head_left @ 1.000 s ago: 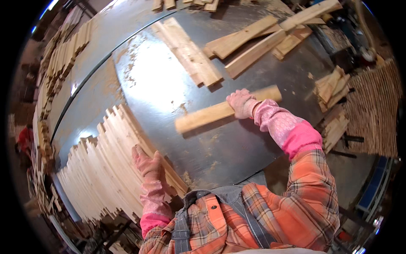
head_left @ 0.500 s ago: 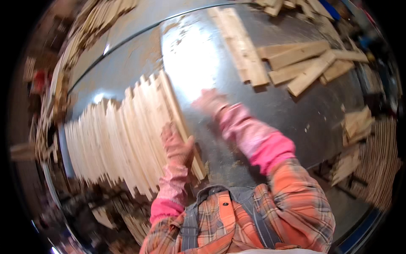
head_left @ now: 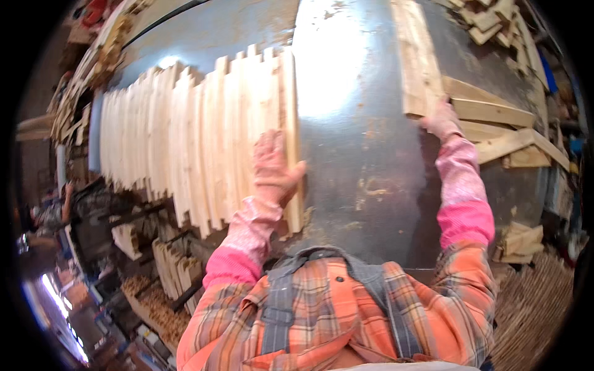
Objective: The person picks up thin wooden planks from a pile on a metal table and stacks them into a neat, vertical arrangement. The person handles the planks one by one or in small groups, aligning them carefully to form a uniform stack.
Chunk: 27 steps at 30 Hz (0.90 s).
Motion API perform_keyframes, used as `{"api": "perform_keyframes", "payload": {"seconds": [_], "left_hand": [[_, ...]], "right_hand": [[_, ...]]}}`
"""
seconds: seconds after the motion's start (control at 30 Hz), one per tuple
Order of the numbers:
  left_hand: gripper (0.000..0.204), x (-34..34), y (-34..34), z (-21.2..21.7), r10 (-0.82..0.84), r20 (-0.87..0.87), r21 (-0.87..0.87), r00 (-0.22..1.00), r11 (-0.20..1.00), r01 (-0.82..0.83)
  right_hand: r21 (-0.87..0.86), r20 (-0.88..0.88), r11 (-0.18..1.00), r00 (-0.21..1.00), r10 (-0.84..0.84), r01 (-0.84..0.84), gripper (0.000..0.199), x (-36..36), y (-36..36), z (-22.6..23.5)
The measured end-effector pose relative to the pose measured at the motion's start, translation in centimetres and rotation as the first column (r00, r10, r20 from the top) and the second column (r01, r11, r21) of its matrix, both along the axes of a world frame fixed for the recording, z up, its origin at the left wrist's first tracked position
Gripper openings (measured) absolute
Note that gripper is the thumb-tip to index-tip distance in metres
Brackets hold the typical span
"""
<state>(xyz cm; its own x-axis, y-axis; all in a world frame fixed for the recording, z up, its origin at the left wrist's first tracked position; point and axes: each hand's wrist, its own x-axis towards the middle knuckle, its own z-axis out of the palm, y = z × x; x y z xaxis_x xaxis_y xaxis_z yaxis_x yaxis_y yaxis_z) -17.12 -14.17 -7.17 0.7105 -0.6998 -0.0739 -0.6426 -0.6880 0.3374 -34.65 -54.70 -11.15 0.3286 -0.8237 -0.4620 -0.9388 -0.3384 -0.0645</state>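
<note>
From my feed, the row of pale wooden slats [head_left: 198, 136] lies side by side on the grey metal tabletop [head_left: 359, 142], filling the view from nine o'clock toward the centre, their near ends stepping unevenly over the tabletop's edge. My left hand [head_left: 275, 167], in a pink glove, rests flat and spread on the rightmost slats, fingers extended toward twelve o'clock, pressing rather than gripping. At about two o'clock my right hand [head_left: 442, 120], also gloved, touches the near end of a long wooden board [head_left: 417, 55] that runs away toward twelve; I cannot tell whether the fingers curl around it. Beyond that hand, toward three o'clock, a loose pile of thicker boards [head_left: 504, 133] lies crisscrossed on the tabletop.
</note>
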Motion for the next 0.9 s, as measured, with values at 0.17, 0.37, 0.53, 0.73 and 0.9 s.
{"api": "perform_keyframes", "payload": {"seconds": [0.17,0.37,0.53,0.73,0.9], "left_hand": [[0.093,0.3,-0.6,-0.4,-0.007,0.010,-0.038,1.000,0.999,0.008],[0.095,0.4,-0.3,-1.0,-0.010,-0.011,-0.026,1.000,1.000,0.010],[0.095,0.7,-0.4,-1.5,-0.059,0.080,-0.050,0.995,0.997,0.063],[0.093,0.4,-0.1,-1.5,-0.021,0.030,-0.063,0.999,0.998,0.023],[0.091,0.7,-0.8,-1.4,-0.030,0.020,-0.135,0.999,0.990,0.032]], "right_hand": [[0.047,0.185,0.979,0.961,-0.204,0.199,0.098,-1.0,-2.4,2.2],[0.229,0.674,0.965,0.696,-0.250,0.124,0.059,0.1,-3.0,6.4],[0.099,0.145,0.973,0.964,-0.221,0.209,0.124,6.7,-0.8,3.0],[0.365,0.639,0.916,0.671,-0.375,0.165,0.100,4.2,5.8,2.2],[0.689,0.689,0.701,0.470,-0.552,-0.187,0.094,-1.7,23.8,3.4]]}}
